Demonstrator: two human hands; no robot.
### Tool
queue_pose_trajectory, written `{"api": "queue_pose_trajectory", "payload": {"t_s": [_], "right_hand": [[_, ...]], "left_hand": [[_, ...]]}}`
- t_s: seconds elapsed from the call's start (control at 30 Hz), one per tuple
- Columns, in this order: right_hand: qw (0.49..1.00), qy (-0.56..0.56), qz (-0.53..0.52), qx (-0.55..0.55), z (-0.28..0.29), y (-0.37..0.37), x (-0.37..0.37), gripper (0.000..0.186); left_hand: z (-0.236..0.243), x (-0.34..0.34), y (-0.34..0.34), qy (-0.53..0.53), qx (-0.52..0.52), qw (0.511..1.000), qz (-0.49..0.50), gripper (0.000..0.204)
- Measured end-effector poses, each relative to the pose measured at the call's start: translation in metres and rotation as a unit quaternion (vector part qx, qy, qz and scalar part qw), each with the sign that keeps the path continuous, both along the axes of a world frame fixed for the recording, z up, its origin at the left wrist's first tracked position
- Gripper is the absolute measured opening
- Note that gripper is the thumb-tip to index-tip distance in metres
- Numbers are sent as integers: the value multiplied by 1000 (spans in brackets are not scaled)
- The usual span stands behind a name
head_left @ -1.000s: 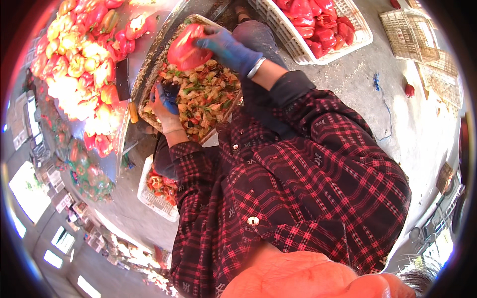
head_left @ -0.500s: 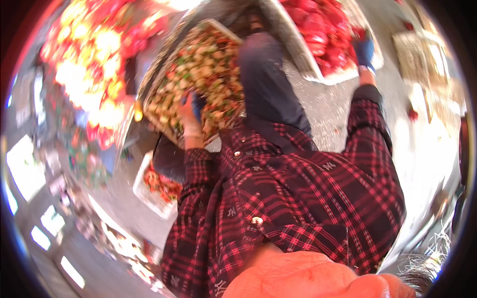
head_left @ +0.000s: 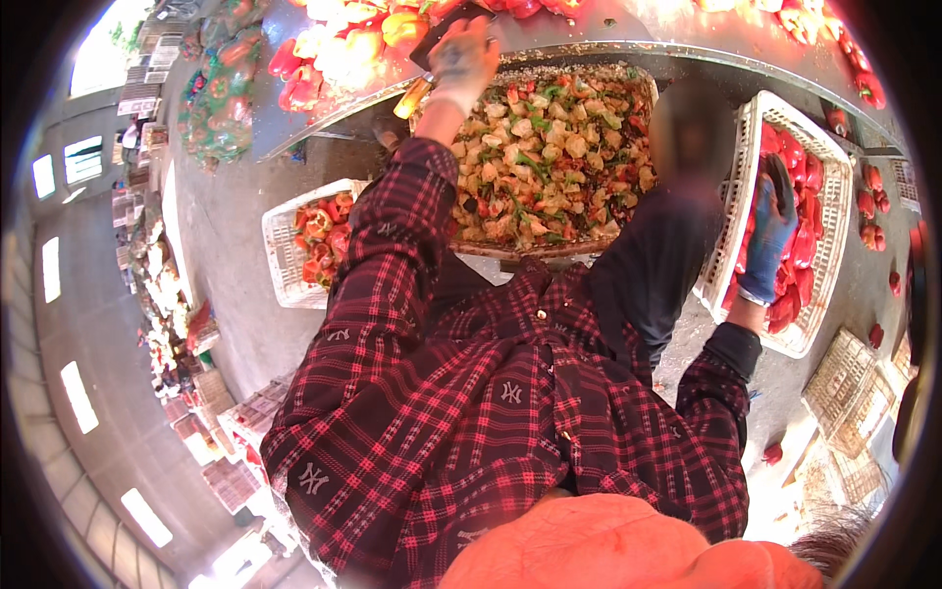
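Moved since earlier: right hand (head_left: 770, 240), blue-gloved, now down in white crate (head_left: 748, 147) of red peppers (head_left: 800, 245); grip on them cannot be told. Left hand (head_left: 461, 59) closed on knife handle (head_left: 414, 96) at tray (head_left: 549, 51) rim. Pepper scraps (head_left: 549, 157) fill tray. Blade hidden; tray's near edge covered by sleeve.

Right hand (head_left: 768, 239) grip among peppers (head_left: 800, 245) unclear

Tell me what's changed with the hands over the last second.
The right hand, in a blue glove, let go of the red pepper it held over the tray of scraps and swung right, down into the white crate of red peppers. The left hand stayed at the tray's left edge by the orange-handled tool.
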State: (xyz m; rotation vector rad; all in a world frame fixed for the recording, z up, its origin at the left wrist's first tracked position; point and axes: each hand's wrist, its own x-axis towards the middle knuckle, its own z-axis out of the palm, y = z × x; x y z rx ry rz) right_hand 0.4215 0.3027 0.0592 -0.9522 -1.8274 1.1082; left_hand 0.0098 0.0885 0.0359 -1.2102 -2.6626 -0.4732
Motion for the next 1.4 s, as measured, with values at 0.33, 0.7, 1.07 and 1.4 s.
{"api": "queue_pose_trajectory", "payload": {"t_s": [0.33, 0.7, 1.07, 1.4], "right_hand": [[951, 123, 175, -224, 2, -87, -157, 33], [637, 350, 202, -656, -49, -84, -176, 50], [866, 257, 221, -369, -76, -100, -167, 41], [821, 286, 253, -424, -78, -101, -160, 40]], "left_hand": [[-1, 5, 135, 144, 82, 977, -137, 31], [-2, 95, 14, 79, 49, 914, -394, 45], [-2, 160, 5, -592, 259, 762, -36, 35], [-16, 153, 17, -815, 348, 462, -16, 23]]}}
